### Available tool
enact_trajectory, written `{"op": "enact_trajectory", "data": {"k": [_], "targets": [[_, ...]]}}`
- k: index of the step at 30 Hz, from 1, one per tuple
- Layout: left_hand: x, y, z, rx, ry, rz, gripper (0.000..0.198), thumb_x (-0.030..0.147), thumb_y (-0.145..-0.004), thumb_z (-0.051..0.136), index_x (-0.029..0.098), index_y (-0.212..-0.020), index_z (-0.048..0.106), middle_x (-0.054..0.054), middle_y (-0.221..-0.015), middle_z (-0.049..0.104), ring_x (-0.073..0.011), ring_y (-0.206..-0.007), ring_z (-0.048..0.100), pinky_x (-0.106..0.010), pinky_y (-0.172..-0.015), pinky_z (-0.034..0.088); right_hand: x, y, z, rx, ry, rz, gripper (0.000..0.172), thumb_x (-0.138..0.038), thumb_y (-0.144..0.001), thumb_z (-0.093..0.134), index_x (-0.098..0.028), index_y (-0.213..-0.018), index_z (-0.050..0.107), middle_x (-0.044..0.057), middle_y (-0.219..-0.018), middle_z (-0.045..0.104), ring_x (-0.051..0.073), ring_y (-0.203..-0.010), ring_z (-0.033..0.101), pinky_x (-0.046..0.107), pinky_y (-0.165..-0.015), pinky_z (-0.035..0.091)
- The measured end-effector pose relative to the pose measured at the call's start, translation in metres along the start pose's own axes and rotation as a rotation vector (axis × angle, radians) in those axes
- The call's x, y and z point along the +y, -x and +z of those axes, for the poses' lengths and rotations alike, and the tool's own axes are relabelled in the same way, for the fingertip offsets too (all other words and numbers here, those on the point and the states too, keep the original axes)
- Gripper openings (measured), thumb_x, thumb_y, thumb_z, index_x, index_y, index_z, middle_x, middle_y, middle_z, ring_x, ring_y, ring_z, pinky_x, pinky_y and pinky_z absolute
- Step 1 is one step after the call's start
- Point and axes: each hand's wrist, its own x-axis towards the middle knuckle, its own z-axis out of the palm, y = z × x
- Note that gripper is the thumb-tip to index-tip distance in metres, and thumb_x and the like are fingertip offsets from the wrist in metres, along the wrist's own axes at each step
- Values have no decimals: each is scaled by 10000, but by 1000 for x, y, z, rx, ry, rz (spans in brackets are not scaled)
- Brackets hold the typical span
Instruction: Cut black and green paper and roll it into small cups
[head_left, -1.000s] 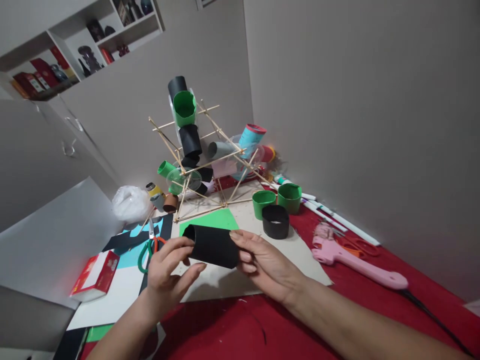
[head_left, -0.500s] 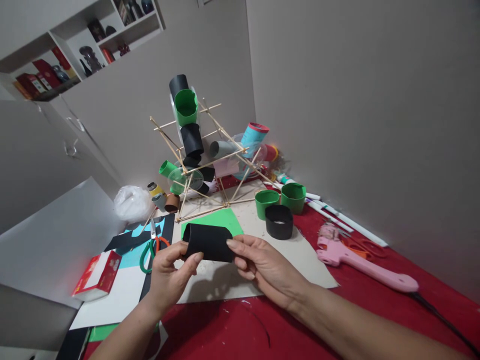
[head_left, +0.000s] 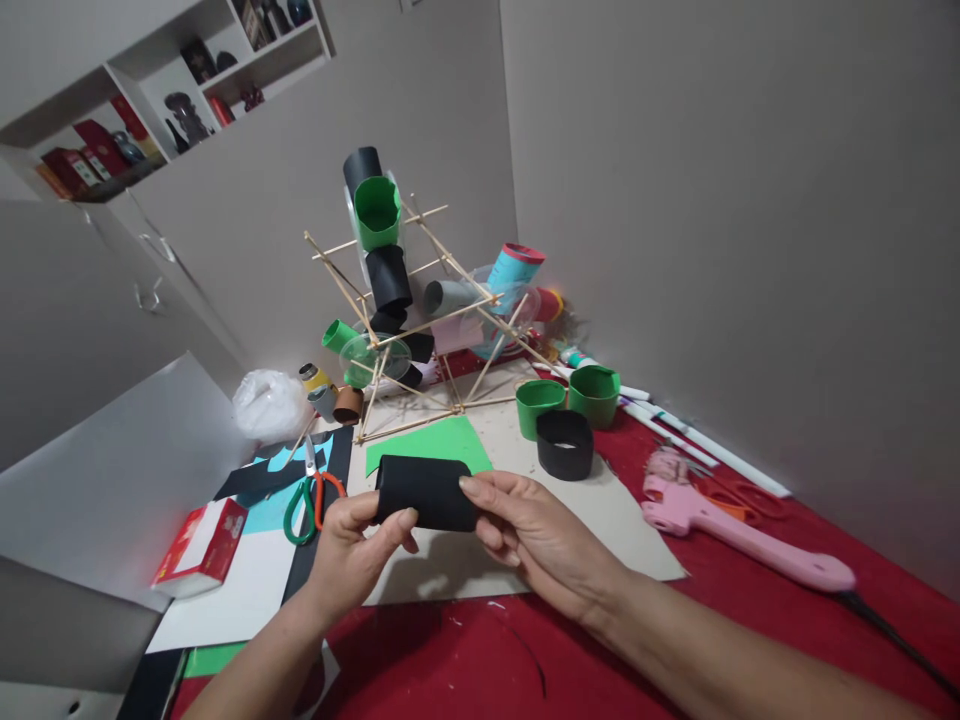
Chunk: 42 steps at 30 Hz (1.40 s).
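A black paper tube [head_left: 426, 493] lies sideways in the air above the table, gripped at both ends. My left hand [head_left: 356, 545] holds its left end, thumb on the near side and fingers at the open rim. The right end is pinched by my right hand [head_left: 525, 525], thumb in front; its other fingers curl beneath. Below and behind the tube are a green sheet [head_left: 431, 445] and pale cardboard [head_left: 592, 520]. Just beyond my right hand stand a black paper ring [head_left: 565, 445] and two green paper cups, one nearer [head_left: 538, 405] and one farther right [head_left: 595, 398].
A wooden-stick frame [head_left: 409, 425] carrying several coloured tubes stands at the back. Scissors [head_left: 304, 510] and a red tissue pack [head_left: 201, 550] lie left. On the red tablecloth [head_left: 450, 670], a pink glue gun [head_left: 750, 535] with a cord rests at right, near white rods [head_left: 712, 445].
The black tube has turned slightly, so its left opening shows less. The whole view has shifted a little, with objects appearing slightly farther right. Both hands keep their hold.
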Motion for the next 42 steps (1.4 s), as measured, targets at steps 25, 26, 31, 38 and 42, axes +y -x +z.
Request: {"op": "enact_trajectory", "data": {"k": [25,26,31,38,42], "targets": [[10,-6,-8,25,368,-220,289,405,-867,667,159,-998,747,28,-515,634,-84,-405,596,-184,-505,448,6,0,1,64,168,-200,419,-486,-584,882,-129,-709,702,-14,-428,594,48,-369,456,126,-340,312],[9,-7,-9,26,369,-214,272,393,-878,658,161,-987,748,26,-516,640,-82,-415,600,-181,-515,448,6,0,1,57,164,-192,418,-482,-590,882,-129,-733,711,-15,-443,600,49,-382,463,125,-345,317],[8,-6,-12,-9,368,-200,247,382,-873,672,145,-896,738,5,-546,669,-102,-479,639,-194,-553,468,6,-2,-2,77,119,-207,388,-446,-592,892,-145,-778,734,-42,-469,570,53,-432,465,123,-357,318],[4,-4,-7,5,386,-207,298,429,-882,649,145,-818,709,-19,-558,695,-140,-549,673,-221,-600,486,10,-1,-3,64,266,-208,382,-456,-560,900,-138,-683,727,-30,-476,581,57,-434,460,143,-389,347],[9,-4,-11,-53,300,-167,355,445,-875,646,132,-738,741,-79,-659,744,-161,-621,672,-246,-649,502,7,1,-1,30,168,-161,418,-510,-601,867,-136,-726,728,-20,-500,595,58,-436,459,142,-386,344]]}}
